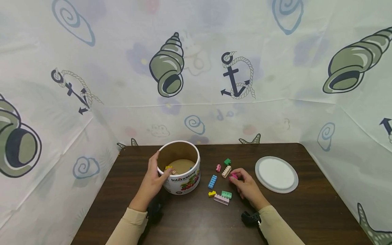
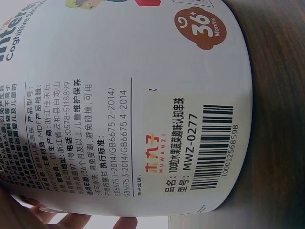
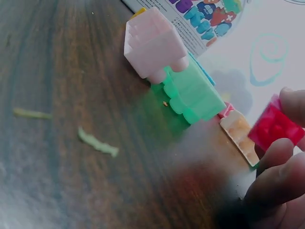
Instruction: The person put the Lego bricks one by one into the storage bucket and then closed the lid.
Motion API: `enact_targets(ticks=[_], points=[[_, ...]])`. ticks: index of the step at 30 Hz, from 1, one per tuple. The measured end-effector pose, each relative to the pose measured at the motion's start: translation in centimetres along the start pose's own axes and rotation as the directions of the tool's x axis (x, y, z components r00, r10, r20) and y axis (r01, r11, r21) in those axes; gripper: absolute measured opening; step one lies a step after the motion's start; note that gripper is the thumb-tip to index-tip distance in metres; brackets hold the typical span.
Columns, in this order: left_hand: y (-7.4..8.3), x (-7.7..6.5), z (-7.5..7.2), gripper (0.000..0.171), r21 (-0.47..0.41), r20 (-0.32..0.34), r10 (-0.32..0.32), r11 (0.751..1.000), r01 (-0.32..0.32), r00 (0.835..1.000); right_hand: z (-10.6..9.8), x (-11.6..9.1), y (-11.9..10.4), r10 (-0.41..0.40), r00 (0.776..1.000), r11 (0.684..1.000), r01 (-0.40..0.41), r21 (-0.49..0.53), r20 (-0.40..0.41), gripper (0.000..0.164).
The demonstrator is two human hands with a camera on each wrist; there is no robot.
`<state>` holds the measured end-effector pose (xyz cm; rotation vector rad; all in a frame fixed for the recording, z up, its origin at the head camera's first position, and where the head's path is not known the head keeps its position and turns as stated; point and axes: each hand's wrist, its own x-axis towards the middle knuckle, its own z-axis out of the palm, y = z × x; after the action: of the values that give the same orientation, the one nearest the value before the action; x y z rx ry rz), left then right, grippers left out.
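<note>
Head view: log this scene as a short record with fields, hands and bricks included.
left hand: left hand grips the rim of the round tub
right hand: right hand pinches a magenta brick
tub contents: a yellow brick and others, partly hidden
loose bricks: blue brick, beige brick, dark green brick, pale pink brick touching a light green brick
lid: white lid lies flat, right of the bricks
surface: dark wooden table

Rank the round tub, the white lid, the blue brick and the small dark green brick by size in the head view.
1. White lid and round tub: they look alike, so no ranking between them.
2. Blue brick.
3. Small dark green brick.
</note>
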<state>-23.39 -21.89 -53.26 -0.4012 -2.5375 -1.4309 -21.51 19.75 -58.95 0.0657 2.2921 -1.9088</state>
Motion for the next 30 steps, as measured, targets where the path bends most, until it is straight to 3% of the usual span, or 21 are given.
enact_targets(ticks=[5, 9, 17, 25, 30], points=[[0.0, 0.0, 0.1, 0.097, 0.003, 0.007, 0.004, 1.0, -0.004, 1.0, -0.1, -0.1, 0.2, -0.017, 1.0, 0.996, 0.019, 0.088, -0.022, 0.042], [0.1, 0.1, 0.0, 0.098, -0.004, 0.009, 0.001, 1.0, -0.001, 1.0, -0.1, 0.0, 0.3, -0.034, 0.999, 0.995, 0.036, 0.091, -0.032, 0.044], [0.1, 0.0, 0.0, 0.097, 0.004, -0.004, -0.008, 1.0, 0.008, 1.0, -0.1, 0.2, -0.4, -0.067, 0.995, 0.993, 0.074, 0.091, -0.071, 0.033], [0.1, -0.2, 0.1, 0.098, 0.005, -0.007, -0.014, 1.0, 0.014, 1.0, 0.5, -0.7, -5.4, -0.197, 0.977, 0.98, 0.199, 0.014, -0.083, 0.034], [0.0, -0.2, 0.0, 0.098, 0.007, -0.009, -0.004, 1.0, 0.004, 1.0, 1.6, -1.1, -9.2, -0.295, 0.953, 0.952, 0.299, 0.065, -0.066, 0.037]])
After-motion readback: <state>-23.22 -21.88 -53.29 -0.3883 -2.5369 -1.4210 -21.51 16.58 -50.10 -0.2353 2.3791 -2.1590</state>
